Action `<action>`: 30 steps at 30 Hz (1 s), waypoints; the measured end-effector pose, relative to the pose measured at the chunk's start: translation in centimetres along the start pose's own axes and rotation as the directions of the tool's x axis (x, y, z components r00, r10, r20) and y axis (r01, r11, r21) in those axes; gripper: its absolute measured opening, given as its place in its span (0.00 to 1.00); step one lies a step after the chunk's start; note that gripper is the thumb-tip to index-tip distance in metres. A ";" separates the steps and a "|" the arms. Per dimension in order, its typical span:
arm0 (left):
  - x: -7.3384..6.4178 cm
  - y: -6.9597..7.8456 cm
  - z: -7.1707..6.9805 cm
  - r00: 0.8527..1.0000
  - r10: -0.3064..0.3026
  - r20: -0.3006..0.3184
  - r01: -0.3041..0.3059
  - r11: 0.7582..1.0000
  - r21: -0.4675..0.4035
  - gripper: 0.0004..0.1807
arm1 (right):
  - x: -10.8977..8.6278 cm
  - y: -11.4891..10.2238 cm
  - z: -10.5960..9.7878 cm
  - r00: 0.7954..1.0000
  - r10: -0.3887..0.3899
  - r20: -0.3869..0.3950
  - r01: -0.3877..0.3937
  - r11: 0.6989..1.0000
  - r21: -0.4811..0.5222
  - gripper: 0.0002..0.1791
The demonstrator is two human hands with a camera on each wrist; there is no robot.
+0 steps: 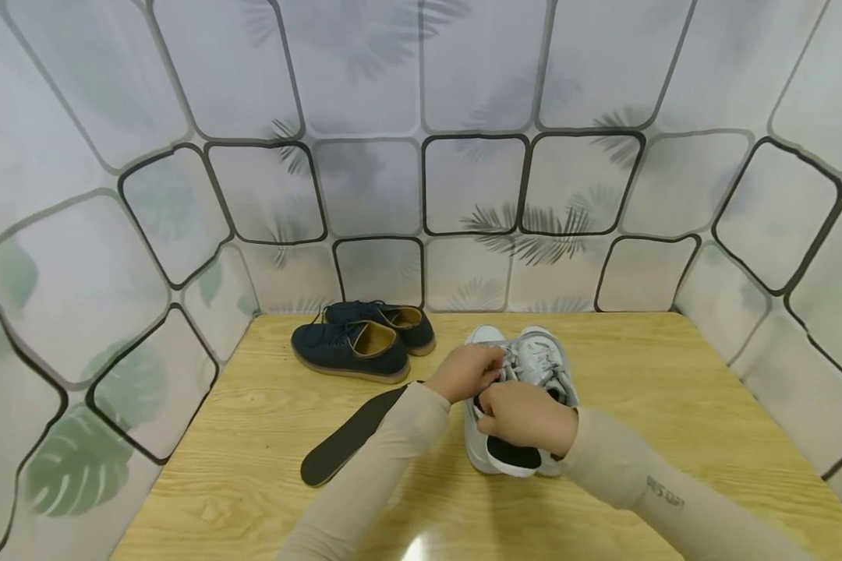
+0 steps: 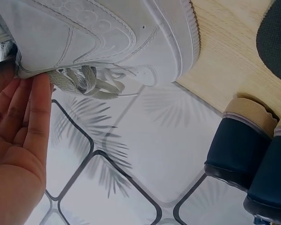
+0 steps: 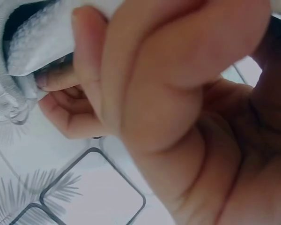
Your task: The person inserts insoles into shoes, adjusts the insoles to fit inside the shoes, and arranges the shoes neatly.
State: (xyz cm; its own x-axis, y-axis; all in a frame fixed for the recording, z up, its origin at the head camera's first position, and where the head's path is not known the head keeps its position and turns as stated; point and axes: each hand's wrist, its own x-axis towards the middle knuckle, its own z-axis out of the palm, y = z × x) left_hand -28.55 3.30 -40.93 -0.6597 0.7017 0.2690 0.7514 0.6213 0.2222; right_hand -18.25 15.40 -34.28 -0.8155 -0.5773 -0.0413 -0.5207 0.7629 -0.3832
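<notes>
A pair of white lace-up sneakers (image 1: 542,354) stands side by side on the table, toes away from me. With thumb and fingers my left hand (image 1: 465,372) pinches the edge of the left sneaker's opening, by the laces (image 2: 86,84). My right hand (image 1: 528,418) grips an insole (image 1: 515,456) with a black top and white underside. Its front part goes into the left sneaker; the heel end sticks out toward me. In the right wrist view the insole's white textured side (image 3: 42,40) lies against my fingers. The sneaker's inside is mostly hidden by my hands.
A dark flat insole (image 1: 354,436) lies on the wooden table (image 1: 252,467), left of the sneakers and partly behind my left sleeve. Two navy lace-up shoes (image 1: 351,351) stand at the back left. Patterned cloth walls (image 1: 473,187) rise around the table's back and sides.
</notes>
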 end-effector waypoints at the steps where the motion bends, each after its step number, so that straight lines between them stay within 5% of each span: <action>1: 0.0 0.0 -0.1 1.000 -0.001 -0.003 0.001 1.000 -0.006 0.04 | 0.1 0.2 0.0 1.000 -0.006 -0.009 0.006 1.000 0.002 0.24; 6: 0.0 0.0 -0.3 1.000 -0.008 -0.007 0.008 0.999 -0.033 0.05 | 0.6 0.8 -0.1 0.999 -0.020 -0.047 0.019 0.999 -0.036 0.19; 19: -0.1 -0.2 0.5 0.999 0.016 -0.036 -0.018 0.999 -0.047 0.05 | 2.6 3.1 1.5 0.990 0.124 -0.071 -0.128 0.989 -0.067 0.18; 30: -0.3 -0.3 0.4 0.999 0.016 -0.043 -0.017 1.000 -0.017 0.04 | -1.2 -0.9 1.3 0.986 0.148 -0.077 -0.155 0.983 -0.102 0.18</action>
State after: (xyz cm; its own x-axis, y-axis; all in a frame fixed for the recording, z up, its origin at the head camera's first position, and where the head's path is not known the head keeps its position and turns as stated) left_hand -28.61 3.06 -41.48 -0.6464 0.6962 0.3122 0.7625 0.6034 0.2333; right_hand -16.43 15.02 -35.11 -0.9006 -0.4338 -0.0263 -0.4105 0.8690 -0.2763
